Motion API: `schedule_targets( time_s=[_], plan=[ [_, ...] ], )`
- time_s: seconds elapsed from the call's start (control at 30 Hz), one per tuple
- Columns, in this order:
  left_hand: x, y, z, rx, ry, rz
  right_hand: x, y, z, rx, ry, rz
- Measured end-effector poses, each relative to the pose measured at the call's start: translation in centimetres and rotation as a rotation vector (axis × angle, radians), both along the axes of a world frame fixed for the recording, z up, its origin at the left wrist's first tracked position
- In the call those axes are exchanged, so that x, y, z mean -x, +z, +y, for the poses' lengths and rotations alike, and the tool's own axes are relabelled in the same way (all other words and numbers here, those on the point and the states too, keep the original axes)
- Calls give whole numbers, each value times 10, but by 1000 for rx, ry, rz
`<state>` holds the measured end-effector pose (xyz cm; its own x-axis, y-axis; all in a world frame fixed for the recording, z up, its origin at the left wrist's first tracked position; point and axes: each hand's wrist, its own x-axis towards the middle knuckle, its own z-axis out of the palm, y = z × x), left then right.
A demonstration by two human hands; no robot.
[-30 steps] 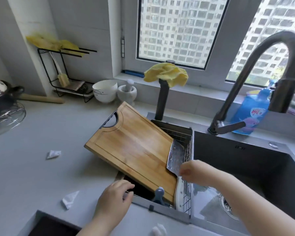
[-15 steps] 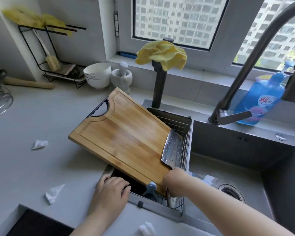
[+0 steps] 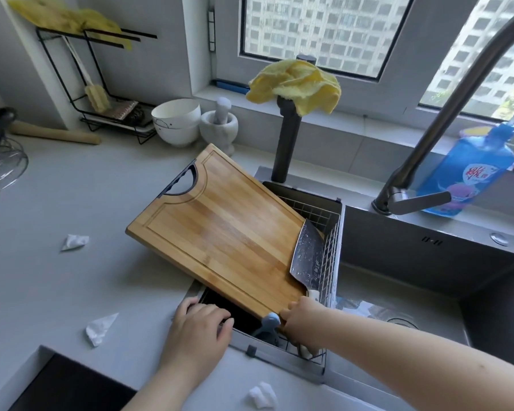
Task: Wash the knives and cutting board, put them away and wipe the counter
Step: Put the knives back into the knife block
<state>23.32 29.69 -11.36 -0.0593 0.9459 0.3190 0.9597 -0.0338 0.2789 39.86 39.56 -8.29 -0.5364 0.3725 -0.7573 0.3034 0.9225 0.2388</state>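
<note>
A wooden cutting board (image 3: pixel 220 232) lies tilted, its far end on the counter and its near right corner over the wire basket (image 3: pixel 324 221) in the sink's left compartment. A wet cleaver (image 3: pixel 307 256) lies along the board's right edge against the basket. My right hand (image 3: pixel 301 324) grips its white handle at the board's near corner. On the compartment's near left rim rests my left hand (image 3: pixel 199 330), fingers bent loosely over the edge. A blue-grey handle (image 3: pixel 269 321) sticks up from the basket between my hands.
The grey sink basin (image 3: pixel 428 292) and faucet (image 3: pixel 445 114) are right, with a blue detergent bottle (image 3: pixel 469 173) behind. A yellow cloth (image 3: pixel 294 84) hangs on a black post. White bowls (image 3: pixel 175 120), a mortar (image 3: pixel 218 126) and crumpled paper scraps (image 3: pixel 100 327) sit on the counter.
My right hand has slid down the cleaver from the blade's lower end to the handle. The left hand stayed on the rim. The view shifted left and down.
</note>
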Motion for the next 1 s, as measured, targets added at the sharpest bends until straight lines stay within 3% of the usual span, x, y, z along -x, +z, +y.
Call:
schedule_targets(
  time_s=[0.33, 0.57, 0.7, 0.83, 1.0],
  plan=[
    [0, -2, 0, -39, -8, 37, -1, 28, 3, -55, 74, 44],
    [1, -1, 0, -43, -25, 36, -8, 43, 6, -212, 112, 520],
    [1, -2, 0, -35, -21, 38, -5, 49, 8, -256, -70, 786],
    [1, -2, 1, -40, -15, 35, 3, 94, 18, -168, -559, 1035],
    [2, -5, 1, -23, -9, 40, 12, 160, 38, -119, -737, 1214]
  ],
)
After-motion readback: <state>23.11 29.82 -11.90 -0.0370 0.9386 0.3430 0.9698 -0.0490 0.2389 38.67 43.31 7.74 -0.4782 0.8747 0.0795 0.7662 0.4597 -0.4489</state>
